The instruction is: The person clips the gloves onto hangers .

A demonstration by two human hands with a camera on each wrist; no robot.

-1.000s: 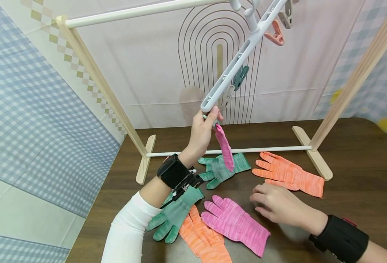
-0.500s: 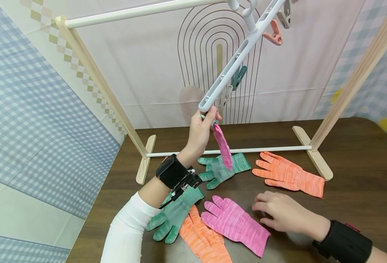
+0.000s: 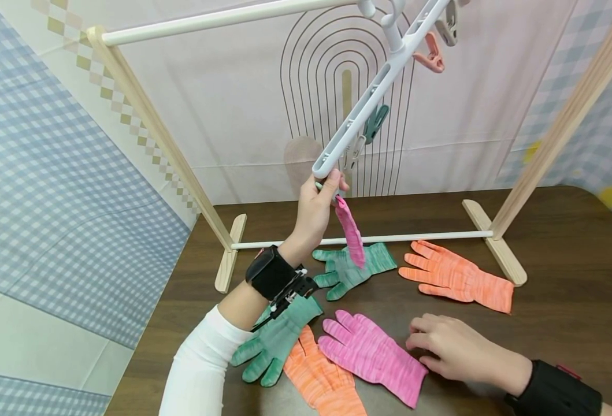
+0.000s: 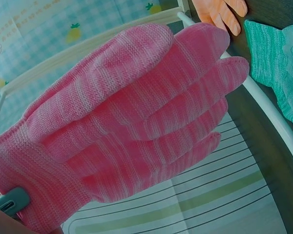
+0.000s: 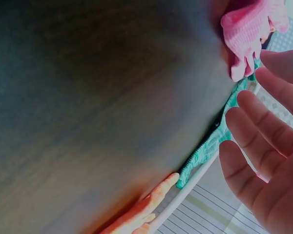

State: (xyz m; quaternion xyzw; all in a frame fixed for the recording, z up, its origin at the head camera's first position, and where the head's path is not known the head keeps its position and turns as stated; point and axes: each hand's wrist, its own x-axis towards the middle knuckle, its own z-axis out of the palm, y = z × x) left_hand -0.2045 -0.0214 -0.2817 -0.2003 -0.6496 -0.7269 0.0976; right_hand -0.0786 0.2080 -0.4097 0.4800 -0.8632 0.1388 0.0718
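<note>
My left hand [image 3: 312, 216] pinches a green clip [image 4: 13, 201] at the lower end of a pale blue hanger bar [image 3: 373, 95]. From that clip a pink knit glove [image 4: 132, 107] dangles by its cuff, fingers down; the head view shows it edge-on. My right hand [image 3: 456, 349] hovers low over the table with loosely bent fingers and holds nothing. Its fingertips come close to the cuff of another pink glove [image 3: 373, 355] lying flat. In the right wrist view the palm and spread fingers [image 5: 263, 124] are bare.
A green glove [image 3: 355, 268] and an orange glove [image 3: 459, 274] lie near the rack's bottom rail [image 3: 430, 236]. Another green glove [image 3: 274, 344] and orange glove [image 3: 326, 378] lie toward the front. Spare clips, including a dark green clip [image 3: 375, 124] and a pink clip [image 3: 430, 55], hang from the hanger.
My right hand has shifted right and toward me, from beside the far orange glove to near the flat pink glove's cuff. My left hand and the hanger end have drifted slightly left.
</note>
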